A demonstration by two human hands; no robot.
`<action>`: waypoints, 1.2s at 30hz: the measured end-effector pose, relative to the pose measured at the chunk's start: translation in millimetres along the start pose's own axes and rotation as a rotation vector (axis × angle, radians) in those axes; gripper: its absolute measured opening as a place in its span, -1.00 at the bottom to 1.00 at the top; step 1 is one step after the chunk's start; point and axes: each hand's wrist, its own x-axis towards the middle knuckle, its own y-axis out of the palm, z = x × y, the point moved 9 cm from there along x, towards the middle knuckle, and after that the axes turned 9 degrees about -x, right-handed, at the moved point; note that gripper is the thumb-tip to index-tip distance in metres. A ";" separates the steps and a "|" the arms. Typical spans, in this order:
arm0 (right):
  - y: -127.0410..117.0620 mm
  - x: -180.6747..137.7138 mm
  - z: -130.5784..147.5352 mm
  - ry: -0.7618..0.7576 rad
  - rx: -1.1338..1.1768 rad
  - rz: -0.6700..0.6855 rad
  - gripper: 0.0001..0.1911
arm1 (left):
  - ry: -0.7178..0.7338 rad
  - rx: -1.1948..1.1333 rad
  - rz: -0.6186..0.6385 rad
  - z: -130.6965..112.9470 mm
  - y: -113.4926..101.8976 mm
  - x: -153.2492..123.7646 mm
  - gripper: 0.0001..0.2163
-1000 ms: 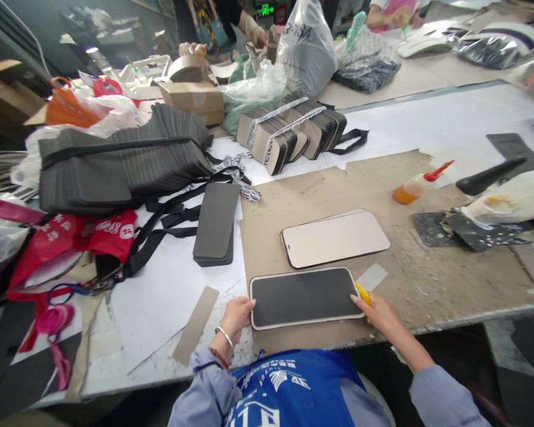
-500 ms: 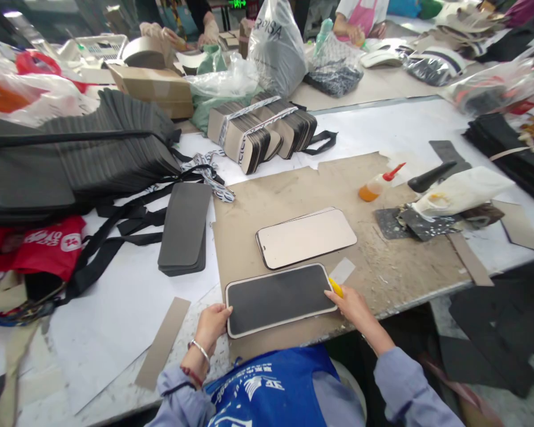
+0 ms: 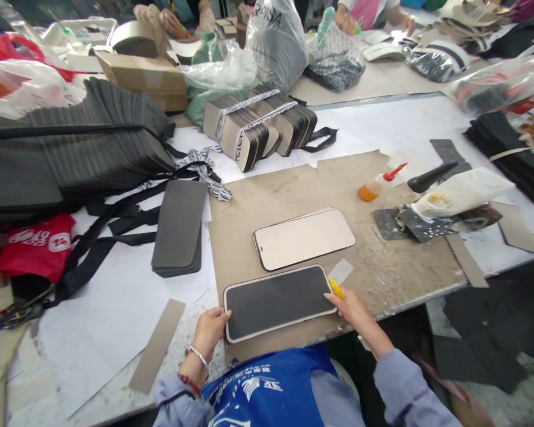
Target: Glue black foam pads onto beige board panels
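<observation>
Near the table's front edge lies a dark rounded rectangular panel (image 3: 278,303) with a pale border. My left hand (image 3: 210,332) pinches its left end, thumb on top. My right hand (image 3: 349,305) grips the right end the same way, and a yellow stick-like tool (image 3: 336,288) pokes out beside its fingers; the tool's other end is hidden. Just beyond the panel rest a few pale beige rounded panels (image 3: 305,239), slightly fanned. To the left, a pile of dark grey rounded panels (image 3: 180,225) lies on white paper.
Brown board (image 3: 289,190) covers the work area. On it, right, stand a glue bottle (image 3: 374,188) with a red tip and a white-wrapped black-handled tool (image 3: 458,193). Strapped panel bundles (image 3: 258,127) and a long dark stack (image 3: 93,154) sit behind. Co-workers' hands (image 3: 173,24) show across the table.
The view has shifted slightly, so the things at left appear a little farther left. Both hands keep their hold on the panel, which has hardly moved.
</observation>
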 end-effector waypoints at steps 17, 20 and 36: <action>1.1 1.1 -1.7 -0.017 -0.102 -0.006 -0.69 | 0.116 0.241 -0.008 5.3 -7.5 17.5 -0.76; -1.7 2.6 -1.0 -0.031 -0.144 -0.046 -0.71 | 0.119 0.306 -0.015 4.2 -7.4 18.9 -0.75; 2.0 13.3 -5.7 -0.059 -0.076 -0.101 -0.71 | 0.116 0.714 -0.023 -22.8 -5.1 7.1 -0.75</action>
